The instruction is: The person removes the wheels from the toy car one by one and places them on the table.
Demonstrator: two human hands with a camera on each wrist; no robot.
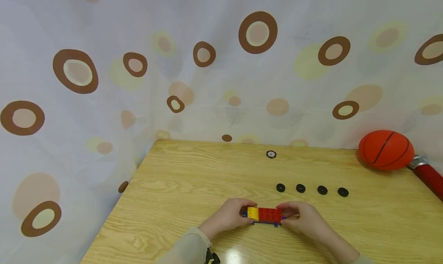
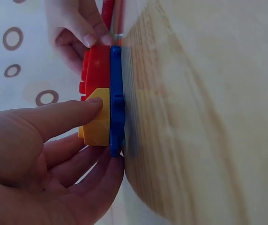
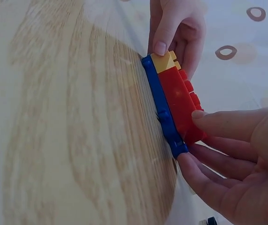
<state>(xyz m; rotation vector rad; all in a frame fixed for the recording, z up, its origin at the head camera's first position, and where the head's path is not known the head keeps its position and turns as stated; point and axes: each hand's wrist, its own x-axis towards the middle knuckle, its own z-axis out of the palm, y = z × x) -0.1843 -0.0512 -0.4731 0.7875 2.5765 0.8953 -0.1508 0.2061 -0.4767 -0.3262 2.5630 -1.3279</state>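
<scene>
Two hands hold one brick assembly (image 1: 265, 216) on the bench (image 1: 194, 179), near the front edge, just left of centre. Assembly: blue base plate (image 2: 116, 101) flat on the bench, a red brick (image 3: 181, 103) and a yellow brick (image 2: 99, 119) seated on top, studs up. Long axis runs left to right across the bench, parallel to the front edge; yellow end points to the person's left, red end to the right.

Left hand (image 1: 226, 216): grip closed on the yellow end, thumb on the yellow brick, fingers curled round the end of the blue plate. Right hand (image 1: 304, 218): grip closed on the red end, thumb on the red brick, fingers under and around the end of the plate.

Four black wheels (image 1: 311, 189) lie in a row behind the assembly, well apart from it. A small ring (image 1: 271, 154) lies farther back. An orange ball (image 1: 385, 149) sits at the far right corner, touching a red handle (image 1: 429, 176).
</scene>
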